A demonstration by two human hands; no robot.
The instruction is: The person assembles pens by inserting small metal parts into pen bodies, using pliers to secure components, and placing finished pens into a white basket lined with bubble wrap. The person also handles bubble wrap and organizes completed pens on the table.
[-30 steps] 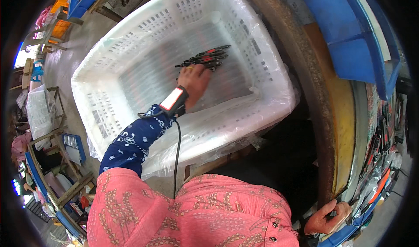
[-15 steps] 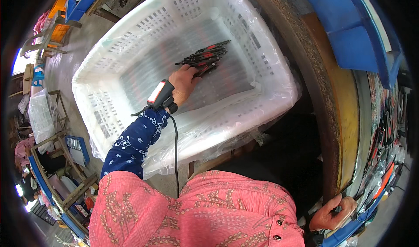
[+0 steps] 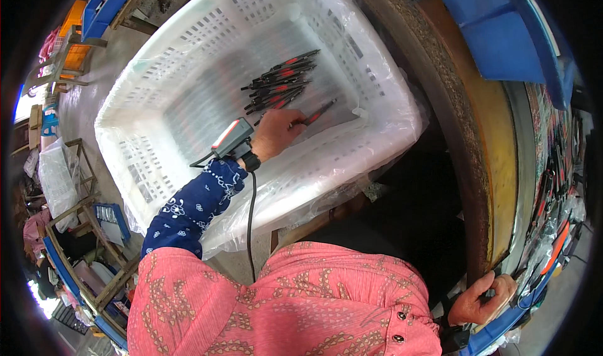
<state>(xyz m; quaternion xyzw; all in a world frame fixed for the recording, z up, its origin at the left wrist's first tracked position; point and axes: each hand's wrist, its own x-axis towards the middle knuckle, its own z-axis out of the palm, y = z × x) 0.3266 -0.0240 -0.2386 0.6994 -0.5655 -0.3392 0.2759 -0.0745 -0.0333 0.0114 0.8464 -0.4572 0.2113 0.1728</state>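
Observation:
Inside the white plastic crate [image 3: 207,73], lined with clear film, lies a loose bundle of slim black-and-red pens [image 3: 279,79]. My left hand [image 3: 276,133] is down in the crate, just nearer than the bundle. Its fingers are closed on a similar pen [image 3: 321,112], whose far end sticks out to the right; the fingers hide the rest, so I cannot tell whether it is only one. At the lower right, my right hand [image 3: 480,301] is curled at the workbench's edge, with thumb and fingers bent together. Anything inside them is hidden.
A worn-edged workbench [image 3: 496,186] runs along the right, with many black-and-red pens [image 3: 553,174] on it. Above it sits a blue bin [image 3: 502,42]. A cable [image 3: 254,230] hangs from the device on my left wrist. Wooden racks [image 3: 94,255] stand on the left.
My left hand has moved off the bundle, nearer and to the right, with a pen now showing from its fingers. More of the bundle is uncovered. The right hand stays at the bench edge.

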